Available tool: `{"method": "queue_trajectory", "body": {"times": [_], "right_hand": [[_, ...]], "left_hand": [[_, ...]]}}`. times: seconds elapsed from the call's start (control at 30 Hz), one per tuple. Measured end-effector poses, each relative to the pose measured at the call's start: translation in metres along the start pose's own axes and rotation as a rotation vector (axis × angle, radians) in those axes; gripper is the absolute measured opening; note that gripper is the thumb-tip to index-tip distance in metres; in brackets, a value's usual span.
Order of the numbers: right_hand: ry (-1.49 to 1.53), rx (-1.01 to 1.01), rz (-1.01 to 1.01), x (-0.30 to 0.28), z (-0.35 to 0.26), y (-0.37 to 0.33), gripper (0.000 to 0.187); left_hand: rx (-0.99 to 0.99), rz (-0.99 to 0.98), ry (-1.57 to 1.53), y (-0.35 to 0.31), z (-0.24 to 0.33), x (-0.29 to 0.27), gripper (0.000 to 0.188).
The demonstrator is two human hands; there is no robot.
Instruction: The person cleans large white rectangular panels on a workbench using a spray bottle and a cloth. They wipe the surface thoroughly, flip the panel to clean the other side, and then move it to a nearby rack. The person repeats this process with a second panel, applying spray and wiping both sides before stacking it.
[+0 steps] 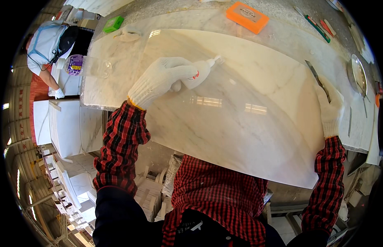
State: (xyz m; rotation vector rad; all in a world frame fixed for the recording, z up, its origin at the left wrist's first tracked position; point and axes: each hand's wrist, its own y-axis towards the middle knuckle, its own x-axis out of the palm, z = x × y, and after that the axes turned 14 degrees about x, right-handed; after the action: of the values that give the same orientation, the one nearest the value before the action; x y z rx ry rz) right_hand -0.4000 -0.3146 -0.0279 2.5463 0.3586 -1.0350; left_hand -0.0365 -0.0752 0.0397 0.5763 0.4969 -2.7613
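In a white knit glove, my left hand is closed round a small white squeeze bottle. The bottle lies tilted over a polished, pale grey-veined stone slab, its clear nozzle pointing to the far right, close to the surface. My right hand, gloved too, is at the slab's right edge and grips a slim tool with a narrow dark blade; the blade points away from me. Whether the tool is a knife or a scraper I cannot tell.
Beyond the slab sit an orange box, a green block and a green-handled tool. A metal bowl stands at the right. A clear plastic bottle is at the left, near a co-worker bending over another bench.
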Motion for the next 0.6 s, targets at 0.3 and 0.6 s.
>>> {"method": "queue_trajectory", "body": {"times": [0.3,0.6], "right_hand": [[-0.011,0.026,-0.029,-0.003,-0.002,0.0,0.031],[0.006,0.06,-0.03,-0.002,0.002,0.001,0.03]], "left_hand": [[-0.019,0.019,-0.014,-0.001,-0.001,0.001,0.037],[-0.006,-0.056,0.011,-0.012,-0.003,-0.006,0.034]]}}
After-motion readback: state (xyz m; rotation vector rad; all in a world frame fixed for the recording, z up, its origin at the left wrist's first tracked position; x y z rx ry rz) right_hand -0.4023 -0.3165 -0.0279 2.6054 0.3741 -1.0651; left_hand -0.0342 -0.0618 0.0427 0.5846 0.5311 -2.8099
